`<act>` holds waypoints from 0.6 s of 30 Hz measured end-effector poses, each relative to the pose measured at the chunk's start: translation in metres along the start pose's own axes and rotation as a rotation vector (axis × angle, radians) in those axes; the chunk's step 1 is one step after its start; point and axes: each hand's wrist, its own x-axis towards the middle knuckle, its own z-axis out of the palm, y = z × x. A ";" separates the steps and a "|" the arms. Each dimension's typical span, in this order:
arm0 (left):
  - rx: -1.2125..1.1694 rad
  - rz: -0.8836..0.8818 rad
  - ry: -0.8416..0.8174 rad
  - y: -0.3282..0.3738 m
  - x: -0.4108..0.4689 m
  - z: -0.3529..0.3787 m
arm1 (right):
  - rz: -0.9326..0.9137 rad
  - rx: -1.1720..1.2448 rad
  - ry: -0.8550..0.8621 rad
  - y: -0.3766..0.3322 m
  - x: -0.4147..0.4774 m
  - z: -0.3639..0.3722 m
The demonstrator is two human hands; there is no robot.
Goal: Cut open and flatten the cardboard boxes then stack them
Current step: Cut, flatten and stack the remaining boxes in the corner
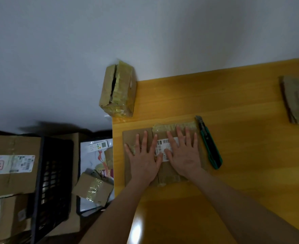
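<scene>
We press the flattened box (168,171) near the worktop's (233,103) left edge, left hand (143,161) and right hand (185,157) with fingers (145,138) spread flat. Bare wood stretches beyond the knife (209,143). The barcode label (160,147) is illegible.

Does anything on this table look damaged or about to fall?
Yes. The taped box at the far left corner of the table juts past the edge, so it might tip off. Its top is slit open, with a dark ragged gap in crumpled tape.
</scene>
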 end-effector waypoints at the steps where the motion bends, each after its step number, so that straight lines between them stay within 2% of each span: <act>1: 0.003 0.004 0.004 0.000 0.000 0.001 | -0.001 -0.001 -0.006 -0.001 -0.001 0.001; 8: 0.024 0.016 0.046 0.000 -0.001 0.002 | 0.008 -0.026 -0.033 -0.001 0.002 0.001; 12: 0.066 0.010 -0.041 -0.003 0.002 -0.001 | -0.030 0.026 -0.086 0.002 0.002 -0.011; 15: -0.026 0.037 -0.099 -0.007 0.003 -0.013 | -0.067 0.077 -0.126 0.010 -0.003 -0.025; 18: -0.117 -0.051 0.001 -0.009 -0.014 -0.029 | 0.118 0.184 -0.046 0.017 -0.026 -0.035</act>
